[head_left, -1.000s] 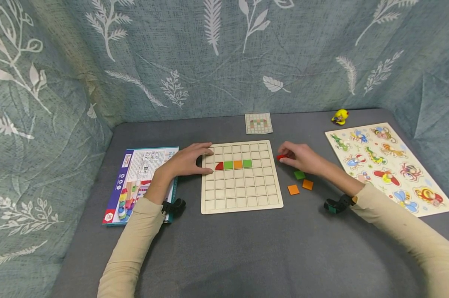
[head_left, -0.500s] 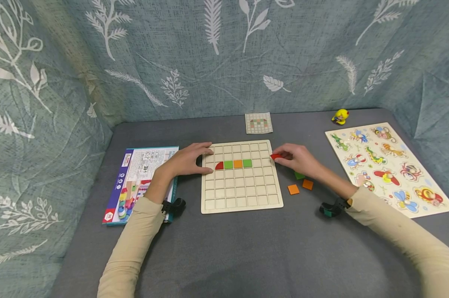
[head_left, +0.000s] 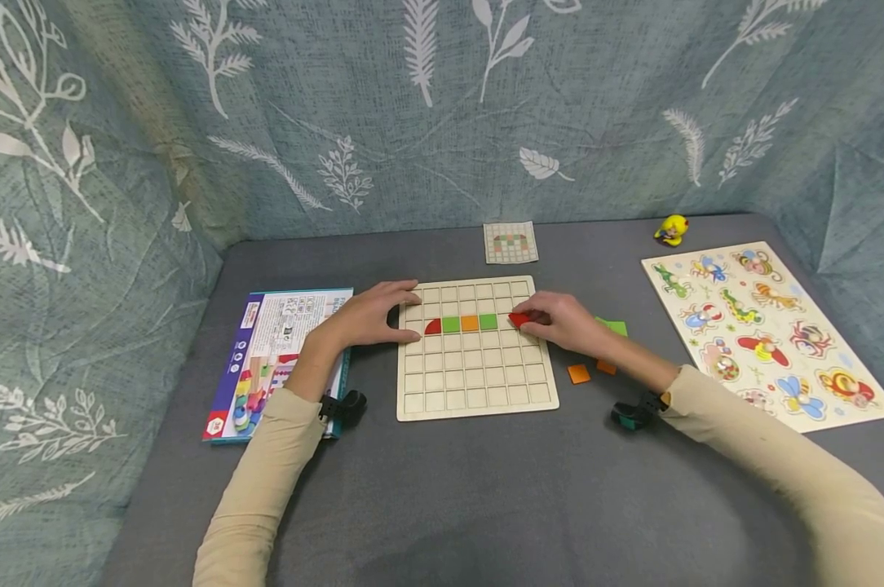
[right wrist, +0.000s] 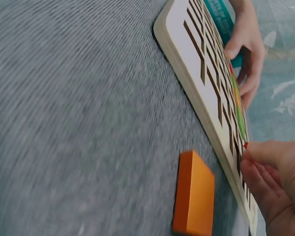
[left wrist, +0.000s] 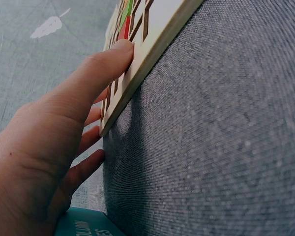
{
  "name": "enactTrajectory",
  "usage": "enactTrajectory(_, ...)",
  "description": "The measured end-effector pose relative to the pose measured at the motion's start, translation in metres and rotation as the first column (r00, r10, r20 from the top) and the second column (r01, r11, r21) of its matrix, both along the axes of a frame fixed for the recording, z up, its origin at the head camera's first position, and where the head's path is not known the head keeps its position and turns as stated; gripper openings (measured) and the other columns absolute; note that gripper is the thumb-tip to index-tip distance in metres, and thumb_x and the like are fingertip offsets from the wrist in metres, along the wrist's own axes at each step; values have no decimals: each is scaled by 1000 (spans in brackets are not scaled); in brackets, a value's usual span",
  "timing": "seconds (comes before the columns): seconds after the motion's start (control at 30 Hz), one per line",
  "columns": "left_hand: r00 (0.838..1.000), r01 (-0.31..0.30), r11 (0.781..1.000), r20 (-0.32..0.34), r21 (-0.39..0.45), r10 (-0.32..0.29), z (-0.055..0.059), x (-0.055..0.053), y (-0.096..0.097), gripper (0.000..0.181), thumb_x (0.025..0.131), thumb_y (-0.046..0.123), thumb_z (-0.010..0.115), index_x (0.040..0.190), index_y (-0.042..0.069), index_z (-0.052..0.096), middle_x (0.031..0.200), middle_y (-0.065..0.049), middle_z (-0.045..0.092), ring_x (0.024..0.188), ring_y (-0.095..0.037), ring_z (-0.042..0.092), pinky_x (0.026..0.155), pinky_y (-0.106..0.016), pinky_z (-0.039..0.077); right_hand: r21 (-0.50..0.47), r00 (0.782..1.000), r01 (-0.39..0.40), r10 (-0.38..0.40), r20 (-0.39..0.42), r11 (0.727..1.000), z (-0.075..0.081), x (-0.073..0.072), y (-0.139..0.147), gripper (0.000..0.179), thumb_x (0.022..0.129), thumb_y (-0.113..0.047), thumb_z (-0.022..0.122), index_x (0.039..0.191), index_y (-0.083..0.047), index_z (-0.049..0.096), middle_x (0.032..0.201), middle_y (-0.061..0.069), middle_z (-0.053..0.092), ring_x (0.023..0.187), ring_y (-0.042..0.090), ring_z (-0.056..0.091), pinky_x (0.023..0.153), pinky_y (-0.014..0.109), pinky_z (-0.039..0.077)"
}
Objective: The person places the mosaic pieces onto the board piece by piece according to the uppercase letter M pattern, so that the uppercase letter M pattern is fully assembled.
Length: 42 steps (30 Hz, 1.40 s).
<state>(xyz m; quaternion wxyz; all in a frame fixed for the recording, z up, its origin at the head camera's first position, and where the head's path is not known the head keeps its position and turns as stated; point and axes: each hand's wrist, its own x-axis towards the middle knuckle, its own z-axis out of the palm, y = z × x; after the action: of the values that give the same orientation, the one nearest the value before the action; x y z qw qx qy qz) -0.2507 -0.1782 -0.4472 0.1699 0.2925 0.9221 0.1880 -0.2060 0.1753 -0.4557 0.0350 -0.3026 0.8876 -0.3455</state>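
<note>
My right hand pinches a red tile between thumb and fingers over the right part of a wooden grid board. In the right wrist view only a sliver of this tile shows at the fingertips. My left hand rests at the board's left edge, fingers and thumb spread apart; in the left wrist view the thumb lies on the board's top face. One row of the board holds a red rounded tile, a green tile, an orange tile and another green tile.
Loose orange tiles and green pieces lie right of the board, partly behind my right forearm. A pattern card lies beyond the board. A boxed set is at left; an insect puzzle board and yellow figurine at right.
My right hand has carried the red tile leftward from beside the board to over its right columns. More green shows behind the right forearm. My left hand has stayed in place.
</note>
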Motion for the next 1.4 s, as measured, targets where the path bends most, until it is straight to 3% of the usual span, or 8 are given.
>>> enactTrajectory(0.5,1000,11,1000,-5,0,-11,0,1,1,70,83,54,70,140,17,52,160,-5,29,149,-31,25,115,-56,30,82,999,37,-34,-30,996,1,-4,-23,25,88,-8,71,110,3,69,97,16,68,83,24,65,71,33,55)
enactTrajectory(0.87,1000,3,1000,-6,0,-3,1,0,1,70,83,54,70,140,17,52,160,-4,29,149,-30,24,115,-57,31,83,999,36,-35,-12,996,-2,-6,-27,22,87,-11,71,105,1,69,92,13,67,80,19,63,68,28,53)
enactTrajectory(1.07,1000,8,1000,-9,4,-8,1,1,0,71,83,54,71,140,16,52,160,-5,29,149,-31,25,115,-57,30,36,999,38,-38,6,999,-4,-6,-29,18,87,-11,71,101,1,68,88,12,65,76,19,60,66,30,51)
enactTrajectory(1.2,1000,9,1000,0,0,-9,1,1,0,71,83,54,70,140,17,52,161,-5,28,149,-31,24,115,-57,30,14,999,29,-29,-24,999,-4,-5,-29,15,87,-9,70,98,1,67,85,11,63,73,16,58,64,27,49)
enactTrajectory(1.4,1000,14,1000,-9,-5,-14,2,0,0,71,83,55,70,141,17,52,161,-5,28,149,-31,24,114,-57,31,66,999,40,-39,-14,997,-2,-8,-30,17,87,-10,71,100,1,68,87,13,65,74,19,60,65,29,50)
